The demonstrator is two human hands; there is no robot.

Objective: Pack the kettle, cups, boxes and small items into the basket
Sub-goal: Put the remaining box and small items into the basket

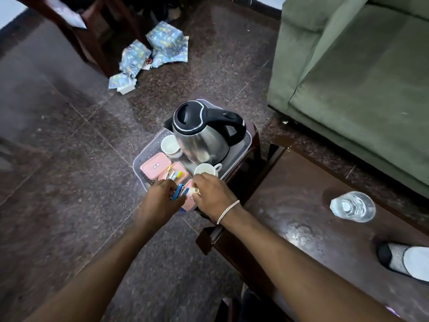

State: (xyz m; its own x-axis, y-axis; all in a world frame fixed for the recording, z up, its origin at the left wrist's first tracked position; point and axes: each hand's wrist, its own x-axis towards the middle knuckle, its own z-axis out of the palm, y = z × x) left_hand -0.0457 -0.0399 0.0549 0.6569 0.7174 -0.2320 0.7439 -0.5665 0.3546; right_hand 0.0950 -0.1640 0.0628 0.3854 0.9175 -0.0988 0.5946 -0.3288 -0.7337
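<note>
A clear plastic basket [248,138] rests on a small dark stool. Inside stand a steel kettle [202,133] with a black lid and handle, a white cup [170,145] to its left and another white cup [205,170] in front of it. A closed pink box [155,168] lies beside an open pink box [176,174] holding sachets. My left hand [160,201] grips blue sachets [178,192] over the basket's near edge. My right hand [212,196] pinches a small pale item [194,190] above a third pink box [189,204].
A dark wooden table [313,217] at the right carries a clear water bottle [352,206]. A green sofa [359,77] fills the upper right. Blue wrapped packages [153,52] lie on the floor by a dark chair. A slippered foot [406,261] shows at the right edge.
</note>
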